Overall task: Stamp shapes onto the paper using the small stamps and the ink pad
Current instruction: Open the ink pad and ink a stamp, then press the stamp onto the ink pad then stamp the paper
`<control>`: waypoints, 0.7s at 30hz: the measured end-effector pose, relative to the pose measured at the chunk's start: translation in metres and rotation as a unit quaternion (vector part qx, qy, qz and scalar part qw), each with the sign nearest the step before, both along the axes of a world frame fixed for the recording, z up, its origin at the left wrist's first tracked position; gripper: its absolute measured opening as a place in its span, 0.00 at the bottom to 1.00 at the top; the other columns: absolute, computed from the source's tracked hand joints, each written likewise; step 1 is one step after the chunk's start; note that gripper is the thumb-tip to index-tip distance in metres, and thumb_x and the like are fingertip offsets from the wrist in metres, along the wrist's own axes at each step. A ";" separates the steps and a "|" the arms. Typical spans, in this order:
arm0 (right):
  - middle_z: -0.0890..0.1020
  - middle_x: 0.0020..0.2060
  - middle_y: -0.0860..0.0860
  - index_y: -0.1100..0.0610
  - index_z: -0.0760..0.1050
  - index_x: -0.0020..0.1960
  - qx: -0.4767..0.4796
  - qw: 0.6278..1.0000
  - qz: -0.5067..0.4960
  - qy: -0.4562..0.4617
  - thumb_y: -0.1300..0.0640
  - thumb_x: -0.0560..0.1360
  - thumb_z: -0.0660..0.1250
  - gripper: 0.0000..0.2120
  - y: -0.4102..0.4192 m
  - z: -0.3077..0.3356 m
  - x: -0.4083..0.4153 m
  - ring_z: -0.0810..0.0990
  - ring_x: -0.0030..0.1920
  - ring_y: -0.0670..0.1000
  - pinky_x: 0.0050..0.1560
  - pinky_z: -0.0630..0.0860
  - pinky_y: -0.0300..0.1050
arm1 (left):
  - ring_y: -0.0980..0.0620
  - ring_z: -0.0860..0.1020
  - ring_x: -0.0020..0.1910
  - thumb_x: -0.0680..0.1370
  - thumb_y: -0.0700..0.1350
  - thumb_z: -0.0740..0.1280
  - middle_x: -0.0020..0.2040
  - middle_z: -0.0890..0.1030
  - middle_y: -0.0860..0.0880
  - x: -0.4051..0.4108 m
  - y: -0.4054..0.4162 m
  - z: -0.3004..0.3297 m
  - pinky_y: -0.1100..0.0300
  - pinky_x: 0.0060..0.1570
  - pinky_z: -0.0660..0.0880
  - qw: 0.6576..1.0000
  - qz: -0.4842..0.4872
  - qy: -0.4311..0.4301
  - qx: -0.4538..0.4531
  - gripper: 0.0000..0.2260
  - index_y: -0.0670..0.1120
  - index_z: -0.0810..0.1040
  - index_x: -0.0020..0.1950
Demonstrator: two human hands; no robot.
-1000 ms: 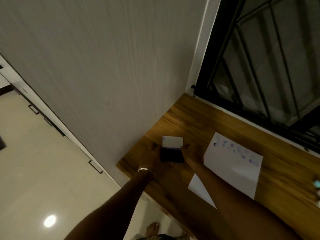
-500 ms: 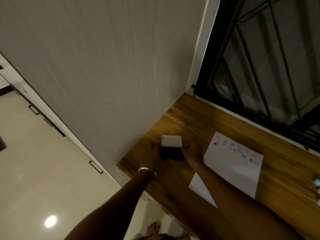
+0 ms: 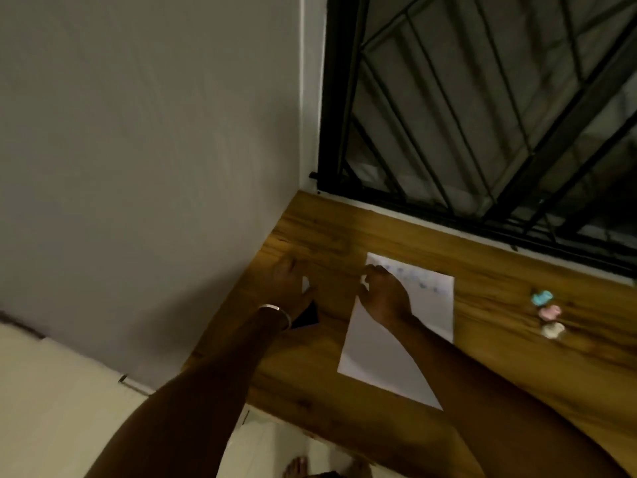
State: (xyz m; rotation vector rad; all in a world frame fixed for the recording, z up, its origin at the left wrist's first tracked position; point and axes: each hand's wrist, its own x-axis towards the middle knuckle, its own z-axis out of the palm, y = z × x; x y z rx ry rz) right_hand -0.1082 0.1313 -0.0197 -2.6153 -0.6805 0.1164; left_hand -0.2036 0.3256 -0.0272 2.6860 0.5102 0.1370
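White paper (image 3: pixel 427 307) now lies under my right hand (image 3: pixel 386 298), which has left the ink pad (image 3: pixel 306 317); its grip pinches something small, likely a stamp. Left hand (image 3: pixel 287 284) rests flat on the pad at the worktop (image 3: pixel 499 339) corner, ready for pressing.

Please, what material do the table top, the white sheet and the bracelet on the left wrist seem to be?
Table top: wood or wood-look laminate, going by the brown grain streaks. White sheet: thin matte paper, lying flat. Bracelet: probably metal, since its pale rim catches light.
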 end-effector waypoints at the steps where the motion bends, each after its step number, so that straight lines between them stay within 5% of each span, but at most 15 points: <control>1: 0.80 0.59 0.54 0.56 0.75 0.63 0.001 1.000 -0.009 -0.012 0.55 0.77 0.62 0.15 -0.009 0.002 0.000 0.79 0.58 0.55 0.57 0.78 0.49 | 0.42 0.64 0.71 0.76 0.57 0.64 0.74 0.63 0.44 0.009 -0.005 0.002 0.48 0.70 0.63 1.000 -0.010 0.020 -0.017 0.31 0.48 0.61 0.75; 8: 0.80 0.60 0.54 0.55 0.73 0.64 -0.039 0.991 -0.127 -0.023 0.53 0.76 0.64 0.18 -0.078 0.011 0.000 0.80 0.56 0.55 0.54 0.78 0.48 | 0.42 0.72 0.64 0.76 0.55 0.65 0.68 0.71 0.44 0.061 -0.073 0.010 0.49 0.62 0.72 0.991 -0.134 -0.012 -0.012 0.24 0.46 0.69 0.68; 21: 0.78 0.58 0.58 0.57 0.72 0.62 -0.129 0.949 -0.285 0.041 0.58 0.76 0.61 0.15 -0.236 0.016 0.017 0.79 0.58 0.61 0.55 0.77 0.53 | 0.46 0.72 0.66 0.74 0.58 0.63 0.68 0.72 0.48 0.118 -0.229 -0.001 0.52 0.65 0.70 0.961 -0.273 0.016 -0.037 0.23 0.50 0.70 0.67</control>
